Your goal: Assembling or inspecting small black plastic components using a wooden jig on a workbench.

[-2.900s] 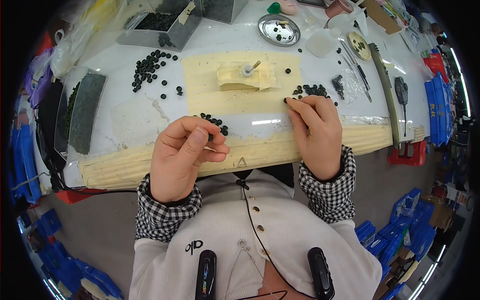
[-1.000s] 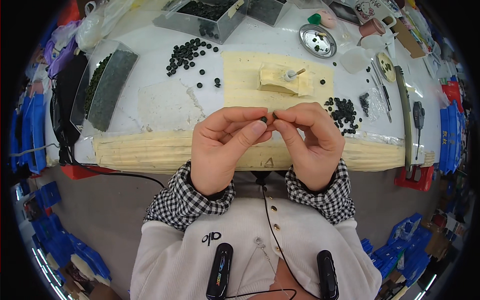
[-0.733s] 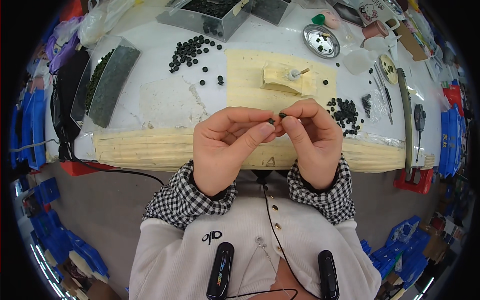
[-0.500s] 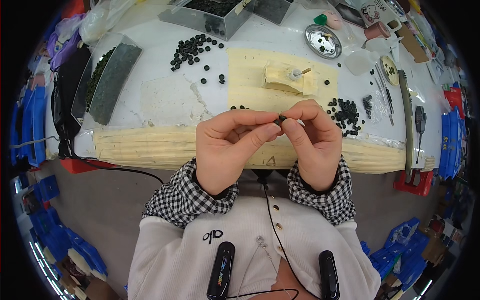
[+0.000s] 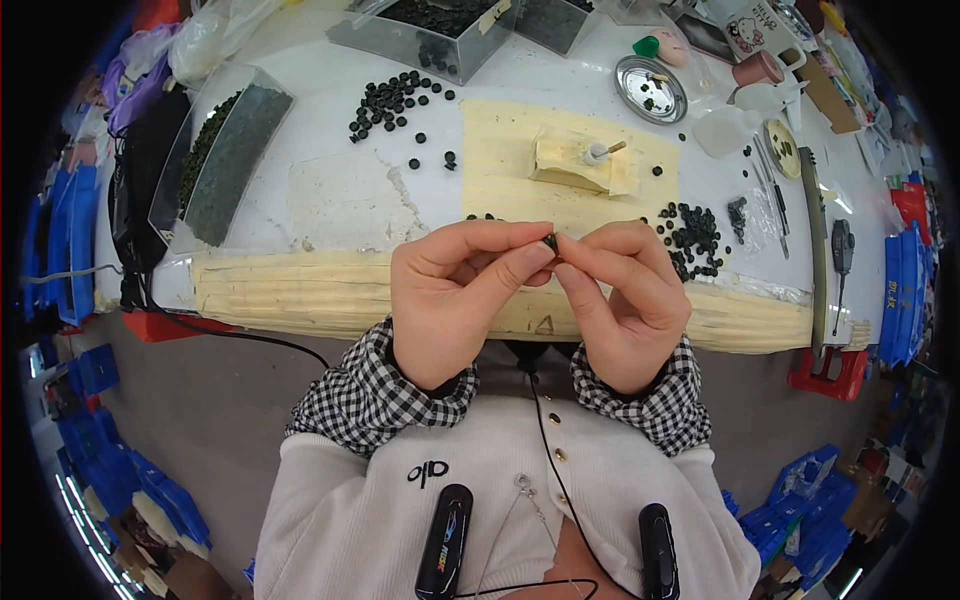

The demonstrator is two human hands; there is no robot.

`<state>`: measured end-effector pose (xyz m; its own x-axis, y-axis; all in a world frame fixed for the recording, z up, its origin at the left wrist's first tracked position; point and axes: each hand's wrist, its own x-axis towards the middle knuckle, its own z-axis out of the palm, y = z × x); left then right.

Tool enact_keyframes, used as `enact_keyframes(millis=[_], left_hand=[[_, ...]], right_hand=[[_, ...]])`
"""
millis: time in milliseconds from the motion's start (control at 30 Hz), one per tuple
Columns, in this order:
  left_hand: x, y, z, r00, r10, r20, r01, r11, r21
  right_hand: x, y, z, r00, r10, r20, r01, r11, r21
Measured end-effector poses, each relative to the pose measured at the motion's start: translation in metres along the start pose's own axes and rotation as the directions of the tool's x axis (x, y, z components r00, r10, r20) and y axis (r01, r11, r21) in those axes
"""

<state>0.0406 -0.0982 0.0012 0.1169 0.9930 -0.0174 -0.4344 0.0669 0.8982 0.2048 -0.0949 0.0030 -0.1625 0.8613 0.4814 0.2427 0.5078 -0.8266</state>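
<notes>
Black and very small, the part (image 5: 550, 242) sits pinched between the fingertips of our left hand (image 5: 455, 300) and right hand (image 5: 625, 300), both raised together over the near edge of the white workbench (image 5: 330, 195). Thumbs and forefingers of both hands close on it; the other fingers curl loosely. Just beyond our right hand we note a heap of black pieces (image 5: 690, 235). Farther back, a cream block with a metal peg (image 5: 585, 160) rests on a pale yellow mat (image 5: 505, 150), and a round metal dish (image 5: 650, 90) stands behind it.
</notes>
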Motion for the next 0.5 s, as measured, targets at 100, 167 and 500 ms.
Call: enact_keyframes(millis=[100,167,500], left_hand=[[0.0,0.0015,-0.0028,0.992,0.119,0.041,-0.124,0.979,0.163],[0.0001,0.0019,-0.0041,0.983,0.171,0.07,-0.183,0.957,0.227],[-0.0022,0.0031,-0.0043,0.999,0.041,0.029,-0.044,0.994,0.097]], right_hand=[[-0.001,0.0013,-0.001,1.0,0.011,0.023,-0.012,0.999,0.039],[-0.0018,0.0008,0.0012,1.0,0.022,0.011,-0.023,0.997,0.078],[-0.0038,-0.0025,0.0003,0.999,0.022,0.023,-0.025,0.992,0.124]])
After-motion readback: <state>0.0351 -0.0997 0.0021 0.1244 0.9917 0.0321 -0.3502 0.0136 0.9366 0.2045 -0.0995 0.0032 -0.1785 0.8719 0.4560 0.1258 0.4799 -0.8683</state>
